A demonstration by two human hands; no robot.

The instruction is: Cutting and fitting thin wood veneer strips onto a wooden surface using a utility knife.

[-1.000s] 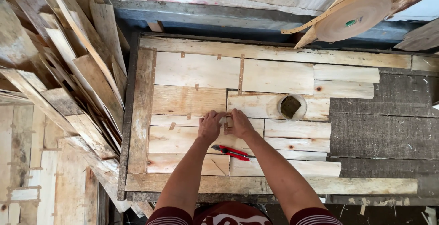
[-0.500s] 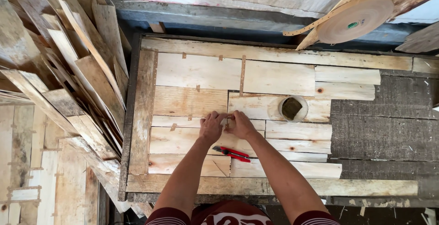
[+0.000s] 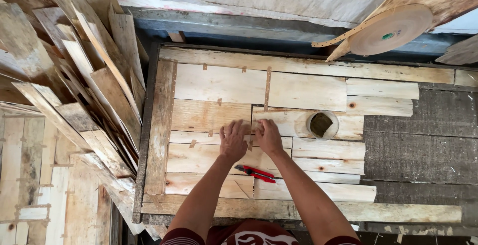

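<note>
Both my hands rest side by side on a flat panel of thin pale wood sheets (image 3: 219,83) laid on a table. My left hand (image 3: 233,139) and my right hand (image 3: 269,135) press with their fingertips on the seam between two sheets, near the panel's middle. Whether a small strip lies under the fingers I cannot tell. A red-handled cutter (image 3: 255,173) lies on the sheets just below my hands, between my forearms. A small round container (image 3: 322,125) stands on the panel to the right of my right hand.
Loose wooden veneer strips (image 3: 74,85) are piled high at the left. A roll of tan tape (image 3: 391,30) hangs at the upper right. Dark rough table surface (image 3: 423,145) shows to the right of the sheets. A wooden frame edge (image 3: 159,125) borders the panel's left side.
Both hands have stayed on the same seam, with only slight finger shifts. The cutter and the container have not moved.
</note>
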